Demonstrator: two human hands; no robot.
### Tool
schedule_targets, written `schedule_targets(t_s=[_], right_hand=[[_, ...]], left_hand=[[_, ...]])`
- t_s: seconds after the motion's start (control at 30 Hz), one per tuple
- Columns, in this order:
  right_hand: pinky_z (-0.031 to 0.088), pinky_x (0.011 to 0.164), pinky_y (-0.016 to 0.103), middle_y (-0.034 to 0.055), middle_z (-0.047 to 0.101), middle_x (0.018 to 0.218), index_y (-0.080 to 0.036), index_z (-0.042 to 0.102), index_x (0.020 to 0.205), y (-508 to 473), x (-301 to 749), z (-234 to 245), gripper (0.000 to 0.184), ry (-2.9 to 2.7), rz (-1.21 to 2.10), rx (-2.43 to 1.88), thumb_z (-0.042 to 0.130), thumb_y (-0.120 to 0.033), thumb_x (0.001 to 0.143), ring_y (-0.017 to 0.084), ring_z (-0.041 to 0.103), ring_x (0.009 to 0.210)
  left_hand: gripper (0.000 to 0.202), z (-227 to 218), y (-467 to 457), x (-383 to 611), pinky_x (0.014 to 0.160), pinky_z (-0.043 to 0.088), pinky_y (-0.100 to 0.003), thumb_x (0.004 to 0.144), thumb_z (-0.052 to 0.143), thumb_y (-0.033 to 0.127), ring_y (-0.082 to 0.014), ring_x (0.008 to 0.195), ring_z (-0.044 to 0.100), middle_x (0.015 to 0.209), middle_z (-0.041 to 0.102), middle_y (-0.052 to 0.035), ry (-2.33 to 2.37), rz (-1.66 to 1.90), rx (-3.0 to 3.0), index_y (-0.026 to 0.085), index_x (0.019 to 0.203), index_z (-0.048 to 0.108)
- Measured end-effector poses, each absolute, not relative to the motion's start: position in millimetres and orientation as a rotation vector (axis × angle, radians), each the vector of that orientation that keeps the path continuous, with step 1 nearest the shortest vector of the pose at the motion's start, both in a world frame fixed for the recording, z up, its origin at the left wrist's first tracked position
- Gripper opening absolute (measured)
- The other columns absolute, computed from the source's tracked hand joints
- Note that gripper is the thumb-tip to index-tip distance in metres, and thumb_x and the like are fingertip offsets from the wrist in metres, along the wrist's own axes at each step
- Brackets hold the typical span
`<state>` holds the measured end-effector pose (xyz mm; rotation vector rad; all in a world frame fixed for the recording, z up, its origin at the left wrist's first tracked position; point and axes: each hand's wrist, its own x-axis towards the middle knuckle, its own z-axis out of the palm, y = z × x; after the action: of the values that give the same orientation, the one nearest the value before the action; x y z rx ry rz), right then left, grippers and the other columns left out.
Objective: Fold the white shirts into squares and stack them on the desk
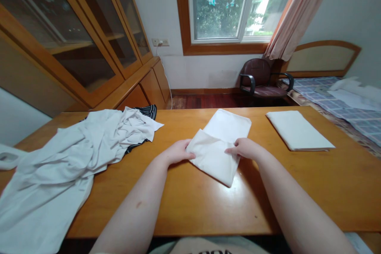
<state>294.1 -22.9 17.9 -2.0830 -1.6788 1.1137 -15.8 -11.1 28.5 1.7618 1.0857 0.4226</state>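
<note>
A white cloth (212, 154), partly folded into a flat panel, lies askew on the wooden table in front of me. At its left edge, my left hand (180, 151) pinches the fabric between thumb and fingers. My right hand (242, 149) grips the folded layer on the right side, thumb and forefinger closed on it. The far part of the cloth stretches flat beyond both hands, and its near corner points toward me. Whether it is a garment or a plain cloth cannot be made out.
Crumpled white clothes (89, 147) with a black striped piece (149, 111) spread over the table's left side. A neatly folded white cloth (299, 130) lies at the right. Beyond the table (202, 214) stand a brown armchair (262, 77), a bed (342, 91) and a glass-door cabinet (119, 75).
</note>
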Motion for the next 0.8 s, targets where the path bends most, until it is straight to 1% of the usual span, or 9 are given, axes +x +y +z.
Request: schedule_targets(t_s=[0.1, 0.17, 0.27, 0.33, 0.4, 0.47, 0.53, 0.67, 0.8], right_hand=[[0.032, 0.047, 0.027, 0.0006, 0.055, 0.045, -0.021, 0.057, 0.049, -25.8, 287.2, 11.6, 0.031, -1.699, 1.001, -2.055, 0.079, -0.043, 0.050, 0.014, 0.048, 0.043], [0.031, 0.050, 0.026, 0.0009, 0.059, 0.053, -0.021, 0.059, 0.056, -26.1, 282.8, 6.9, 0.027, -1.696, 0.812, -2.013, 0.074, -0.044, 0.058, 0.015, 0.051, 0.051], [0.033, 0.054, 0.026, 0.0006, 0.060, 0.063, -0.021, 0.061, 0.068, -24.7, 279.4, 1.6, 0.026, -1.622, 0.653, -1.892, 0.063, -0.047, 0.069, 0.016, 0.053, 0.061], [0.035, 0.056, 0.025, -0.0003, 0.060, 0.065, -0.020, 0.062, 0.073, -23.6, 279.4, 0.0, 0.029, -1.517, 0.651, -1.800, 0.059, -0.049, 0.072, 0.016, 0.053, 0.063], [0.036, 0.055, 0.025, -0.0007, 0.059, 0.065, -0.020, 0.061, 0.074, -23.1, 281.4, 0.2, 0.032, -1.402, 0.661, -1.725, 0.059, -0.051, 0.071, 0.015, 0.052, 0.062], [0.034, 0.053, 0.025, -0.0006, 0.057, 0.063, -0.019, 0.059, 0.071, -23.9, 286.1, 2.2, 0.035, -1.346, 0.678, -1.686, 0.059, -0.054, 0.071, 0.015, 0.049, 0.060], [0.032, 0.050, 0.025, -0.0013, 0.054, 0.057, -0.019, 0.056, 0.066, -25.6, 293.0, 5.2, 0.039, -1.386, 0.766, -1.703, 0.058, -0.058, 0.071, 0.014, 0.046, 0.056], [0.028, 0.048, 0.025, -0.0038, 0.047, 0.050, -0.019, 0.052, 0.057, -29.3, 305.2, 9.9, 0.040, -1.566, 1.013, -1.799, 0.065, -0.056, 0.065, 0.012, 0.042, 0.049], [0.034, 0.053, 0.024, -0.0028, 0.053, 0.061, -0.019, 0.052, 0.068, -29.1, 304.3, 10.9, 0.031, -1.499, 0.955, -1.650, 0.063, -0.048, 0.070, 0.013, 0.047, 0.057]], left_hand=[[0.045, 29.0, -13.4, -13.3, 0.079, 0.047, -0.030, 0.057, 0.072, 0.027, -0.0279, 0.093, 0.064, 0.101, 0.071, -0.0011, 1.155, 0.436, 1.810, 0.023, 0.102, 0.068], [0.045, 29.1, -15.5, -11.5, 0.078, 0.047, -0.031, 0.057, 0.073, 0.029, -0.0288, 0.092, 0.064, 0.100, 0.071, -0.0020, 1.169, 0.432, 1.837, 0.024, 0.101, 0.069], [0.049, 29.3, -19.3, -7.6, 0.080, 0.047, -0.032, 0.060, 0.073, 0.035, -0.0296, 0.096, 0.063, 0.108, 0.069, -0.0045, 1.134, 0.435, 1.855, 0.023, 0.108, 0.066], [0.059, 30.1, -22.0, -4.9, 0.084, 0.046, -0.033, 0.059, 0.076, 0.036, -0.0302, 0.101, 0.061, 0.114, 0.066, -0.0062, 1.095, 0.444, 1.850, 0.023, 0.114, 0.063], [0.070, 31.3, -24.2, -3.3, 0.086, 0.046, -0.035, 0.052, 0.080, 0.034, -0.0313, 0.104, 0.060, 0.116, 0.065, -0.0078, 1.069, 0.439, 1.839, 0.022, 0.118, 0.060], [0.079, 32.4, -25.2, -3.3, 0.089, 0.045, -0.036, 0.046, 0.083, 0.031, -0.0318, 0.107, 0.058, 0.118, 0.064, -0.0090, 1.054, 0.432, 1.836, 0.022, 0.121, 0.058], [0.081, 32.4, -24.9, -4.3, 0.092, 0.044, -0.037, 0.044, 0.083, 0.028, -0.0314, 0.109, 0.057, 0.120, 0.063, -0.0097, 1.032, 0.429, 1.844, 0.021, 0.121, 0.058], [0.060, 29.6, -22.0, -6.0, 0.089, 0.045, -0.036, 0.050, 0.081, 0.029, -0.0294, 0.103, 0.060, 0.111, 0.066, -0.0092, 1.018, 0.444, 1.866, 0.020, 0.107, 0.066], [0.038, 28.6, -21.3, -3.5, 0.085, 0.047, -0.035, 0.066, 0.071, 0.034, -0.0261, 0.094, 0.063, 0.104, 0.069, -0.0068, 0.979, 0.500, 1.855, 0.020, 0.101, 0.068]])
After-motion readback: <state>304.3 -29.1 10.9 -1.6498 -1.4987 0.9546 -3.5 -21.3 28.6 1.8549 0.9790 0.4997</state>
